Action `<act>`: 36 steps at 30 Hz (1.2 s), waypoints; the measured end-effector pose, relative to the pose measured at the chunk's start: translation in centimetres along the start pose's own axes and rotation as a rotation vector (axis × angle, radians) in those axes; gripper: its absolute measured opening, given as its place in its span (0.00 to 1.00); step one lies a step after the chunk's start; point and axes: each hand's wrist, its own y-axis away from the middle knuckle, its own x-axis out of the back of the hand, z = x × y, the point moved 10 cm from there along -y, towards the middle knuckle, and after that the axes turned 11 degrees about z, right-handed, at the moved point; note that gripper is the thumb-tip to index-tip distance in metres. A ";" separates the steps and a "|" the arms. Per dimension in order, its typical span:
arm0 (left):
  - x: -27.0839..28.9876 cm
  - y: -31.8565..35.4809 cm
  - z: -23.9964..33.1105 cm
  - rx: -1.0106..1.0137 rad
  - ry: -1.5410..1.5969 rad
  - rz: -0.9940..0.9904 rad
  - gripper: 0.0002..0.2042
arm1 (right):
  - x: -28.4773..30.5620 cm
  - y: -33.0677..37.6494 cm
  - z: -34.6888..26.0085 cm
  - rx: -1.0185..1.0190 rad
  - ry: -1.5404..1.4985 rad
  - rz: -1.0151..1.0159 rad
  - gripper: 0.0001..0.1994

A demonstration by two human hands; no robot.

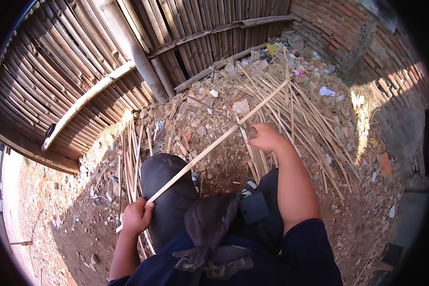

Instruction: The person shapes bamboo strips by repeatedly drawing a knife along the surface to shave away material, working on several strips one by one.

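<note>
A long, pale bamboo strip slants up from my left thigh toward the far right. My left hand is closed round its near end, beside my left knee. My right hand is curled just right of the strip's middle. From it a thin, dark knife points to the far left, crossing the strip. The handle is mostly hidden in my fingers. Whether the blade's edge touches the strip I cannot tell.
A heap of bamboo strips lies to the right on rubble and litter. More strips lie by my left leg. A bamboo wall with a thick post stands at the far left, a brick wall at the far right.
</note>
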 end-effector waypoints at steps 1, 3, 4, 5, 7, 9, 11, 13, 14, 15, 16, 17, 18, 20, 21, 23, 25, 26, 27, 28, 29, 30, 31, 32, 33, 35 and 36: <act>0.1 -0.1 0.0 0.016 -0.010 -0.014 0.21 | 0.6 0.0 0.9 -0.036 0.039 0.075 0.26; 0.2 0.0 -0.2 0.040 -0.022 -0.026 0.21 | 0.5 0.6 0.4 -0.070 0.093 0.074 0.27; 0.2 0.0 -0.3 0.039 -0.035 -0.042 0.22 | 0.7 1.2 -0.9 -0.044 0.114 0.051 0.26; 0.1 0.0 -0.4 0.037 -0.050 -0.062 0.22 | 0.9 1.8 -2.4 -0.021 0.133 0.027 0.25; 0.0 0.2 -0.7 0.042 -0.058 -0.073 0.22 | 0.2 2.2 -3.9 -0.016 0.080 -0.066 0.23; 0.1 0.1 -0.6 0.075 -0.037 -0.089 0.22 | 0.4 2.3 -5.0 0.074 0.097 -0.066 0.21; -0.1 -0.1 -0.6 0.080 -0.037 -0.108 0.22 | 0.0 0.5 -1.3 0.040 0.068 0.042 0.20; -0.3 -0.4 -0.5 0.087 -0.031 -0.113 0.22 | 0.8 -0.6 0.8 0.017 0.047 0.155 0.20; -0.1 -0.2 -0.3 0.070 -0.049 -0.100 0.22 | 1.1 -0.7 1.0 -0.026 0.069 0.171 0.19; 0.1 -0.2 -0.1 0.051 -0.065 -0.088 0.22 | 1.5 -0.6 1.3 -0.071 0.091 0.187 0.19; 0.1 -0.2 -0.2 0.047 -0.066 -0.085 0.22 | 1.7 -0.3 1.1 -0.072 0.091 0.191 0.19; 0.2 0.0 -0.5 0.044 -0.083 -0.067 0.22 | 2.1 0.5 -0.7 -0.061 0.108 0.168 0.20; 0.2 0.2 -0.8 0.040 -0.100 -0.053 0.22 | 2.2 1.1 -2.1 -0.054 0.126 0.141 0.20; -0.3 0.2 -1.3 0.054 -0.084 -0.074 0.21 | 2.0 2.0 -4.2 -0.001 0.123 0.095 0.20; -0.4 0.2 -1.5 0.067 -0.070 -0.083 0.21 | 1.6 2.3 -5.1 0.059 0.119 0.057 0.20; -0.6 0.1 -1.3 0.071 -0.021 -0.092 0.21 | 1.3 2.2 -4.2 0.099 0.109 0.040 0.20; -0.6 0.0 -0.9 0.070 0.031 -0.100 0.21 | 1.8 1.3 -1.1 0.083 -0.034 0.125 0.22; -0.5 -0.1 -0.8 0.067 0.019 -0.088 0.21 | 2.3 0.6 0.3 -0.005 -0.039 0.092 0.25; -0.4 -0.1 -0.7 0.065 0.007 -0.076 0.21 | 2.5 0.4 0.6 -0.002 -0.036 0.100 0.25; -0.3 -0.2 -0.5 0.060 0.009 -0.070 0.21 | 2.8 0.2 1.7 -0.066 -0.037 0.135 0.25; -0.2 -0.1 -0.4 0.059 -0.002 -0.070 0.21 | 3.2 0.2 2.1 -0.130 -0.041 0.167 0.25; -0.2 -0.2 -0.3 0.057 -0.012 -0.072 0.21 | 3.3 0.4 1.7 -0.106 -0.017 0.187 0.23; -0.1 -0.3 -0.3 0.052 -0.011 -0.070 0.21 | 3.2 0.7 1.2 -0.107 -0.017 0.192 0.23; -0.2 -0.2 -0.4 0.054 -0.016 -0.071 0.20 | 2.8 1.2 -0.8 -0.054 0.023 0.154 0.21; -0.3 0.0 -0.6 0.055 -0.020 -0.076 0.20 | 2.2 1.8 -2.7 -0.005 0.061 0.113 0.20; -0.2 0.1 -0.5 0.050 -0.023 -0.075 0.20 | 0.8 2.6 -4.8 0.020 0.088 0.042 0.17; 0.0 0.0 -0.4 0.044 -0.026 -0.065 0.20 | 0.0 2.8 -6.3 0.135 0.141 0.013 0.17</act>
